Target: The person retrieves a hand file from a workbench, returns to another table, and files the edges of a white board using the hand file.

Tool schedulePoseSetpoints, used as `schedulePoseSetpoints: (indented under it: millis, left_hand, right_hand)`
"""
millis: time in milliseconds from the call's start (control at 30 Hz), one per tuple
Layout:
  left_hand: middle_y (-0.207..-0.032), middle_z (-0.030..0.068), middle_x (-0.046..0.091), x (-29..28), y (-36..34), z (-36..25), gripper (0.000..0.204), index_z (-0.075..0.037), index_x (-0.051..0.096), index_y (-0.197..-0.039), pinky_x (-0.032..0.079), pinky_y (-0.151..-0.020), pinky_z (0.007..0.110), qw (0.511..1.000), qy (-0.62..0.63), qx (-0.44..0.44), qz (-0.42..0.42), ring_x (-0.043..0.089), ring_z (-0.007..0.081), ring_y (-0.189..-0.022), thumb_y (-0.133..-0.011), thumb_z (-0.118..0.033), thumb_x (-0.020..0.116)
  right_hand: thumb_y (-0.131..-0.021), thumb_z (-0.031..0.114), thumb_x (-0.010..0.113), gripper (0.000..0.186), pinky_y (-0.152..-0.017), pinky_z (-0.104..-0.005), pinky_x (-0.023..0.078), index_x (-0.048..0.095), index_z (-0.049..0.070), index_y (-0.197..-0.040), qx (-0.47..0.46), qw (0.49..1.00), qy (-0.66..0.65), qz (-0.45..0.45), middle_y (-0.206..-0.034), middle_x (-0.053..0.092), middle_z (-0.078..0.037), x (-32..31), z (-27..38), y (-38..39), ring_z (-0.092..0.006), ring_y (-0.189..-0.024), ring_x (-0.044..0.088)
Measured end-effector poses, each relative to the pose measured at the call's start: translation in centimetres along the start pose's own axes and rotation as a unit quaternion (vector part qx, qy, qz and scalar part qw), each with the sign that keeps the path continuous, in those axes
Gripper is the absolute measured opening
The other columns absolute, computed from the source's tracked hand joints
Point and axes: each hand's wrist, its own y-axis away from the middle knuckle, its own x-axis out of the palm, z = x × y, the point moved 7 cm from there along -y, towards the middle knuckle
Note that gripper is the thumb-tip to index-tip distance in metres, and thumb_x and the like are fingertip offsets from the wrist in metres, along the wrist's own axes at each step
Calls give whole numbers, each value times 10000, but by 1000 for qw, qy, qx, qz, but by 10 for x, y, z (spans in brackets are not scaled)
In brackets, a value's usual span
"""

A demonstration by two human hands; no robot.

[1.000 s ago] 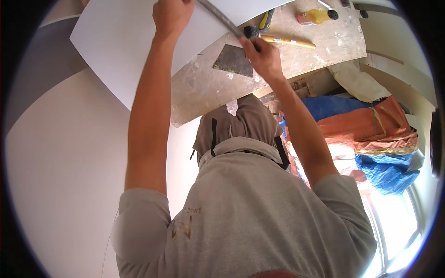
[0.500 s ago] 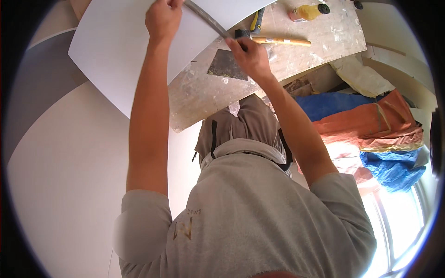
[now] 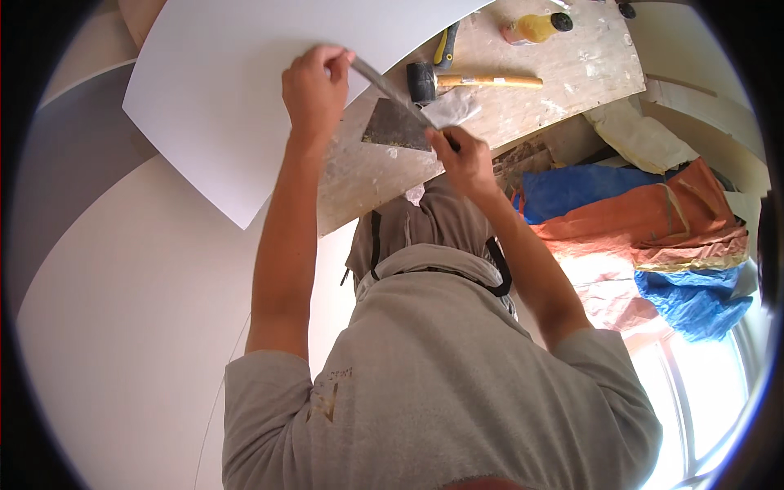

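Note:
My left hand [image 3: 314,94] is closed on the upper end of a long grey flat strip [image 3: 384,86], over a large white sheet [image 3: 208,98]. My right hand [image 3: 465,163] grips the strip's lower end, beside the sheet and above a paint-spattered board [image 3: 580,65]. The strip slants down to the right between the two hands. Just beyond it on the board lie a black rubber mallet [image 3: 420,82] with a wooden handle, a crumpled pale cloth [image 3: 453,106] and a dark square plate [image 3: 388,122], partly behind the strip.
A yellow-and-black handled tool [image 3: 446,45] and a yellow bottle [image 3: 535,28] with a black cap are farther back. Below the board's right side are blue and orange tarpaulins [image 3: 678,212] and a pale sack [image 3: 641,139]. A bright window [image 3: 698,400] shows at the lower right.
Both my hands have moved down the picture toward me with the strip, and to the right since half a second ago. More of the mallet now shows.

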Motion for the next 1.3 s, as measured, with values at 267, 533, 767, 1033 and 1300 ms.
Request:
schedulePoseSetpoints:
  millis: [267, 533, 767, 1033, 1300]
  left_hand:
    - [-982, 197, 780, -5, -111, 5, 245, 12, 735, -1050, 573, -840, 481, 1000, -6, -9, -11, 746, 388, -923, -1036, -232, 752]
    - [-885, 78, 791, 10, -13, -26, 276, -95, 830, -1034, 559, -753, 385, 1000, 17, -3, 6, 702, 238, -766, -978, -365, 822]
    - [-1143, 150, 804, 31, -82, -35, 355, -68, 791, -1221, 562, -950, 461, 998, -5, 61, -33, 739, 328, -1063, -1033, -367, 752]
    - [-1689, 311, 424, 98, -74, -111, 677, 90, 431, -1614, 273, -1314, 605, 969, -98, 226, -7, 392, 483, -1575, -1126, -358, 569]
    - [-1719, 329, 360, 99, -27, -104, 802, 79, 400, -1635, 224, -1330, 627, 954, -143, 265, -5, 334, 492, -1604, -1028, -373, 668]
  right_hand:
    - [-1046, 444, 750, 450, -594, -465, 528, 728, 22, -893, -59, 997, 13, -38, -685, 677, -179, -7, 43, -92, -381, -637, 702]
    - [-1047, 444, 754, 442, -609, -449, 534, 761, 21, -921, 16, 999, -36, -4, -707, 701, -176, -24, -9, -8, -369, -627, 689]
    - [-1049, 486, 745, 512, -592, -492, 505, 707, 17, -846, -37, 997, -18, -62, -698, 654, -231, -41, -6, -83, -442, -630, 658]
    - [-1055, 449, 776, 478, -532, -254, 447, 776, -24, -992, -17, 963, -234, -136, -696, 652, -11, -108, 42, -102, -59, -589, 582]
    - [-1048, 519, 748, 545, -589, -284, 496, 784, -22, -993, 69, 983, -133, -109, -690, 684, -30, -85, 1, -32, -75, -601, 591]
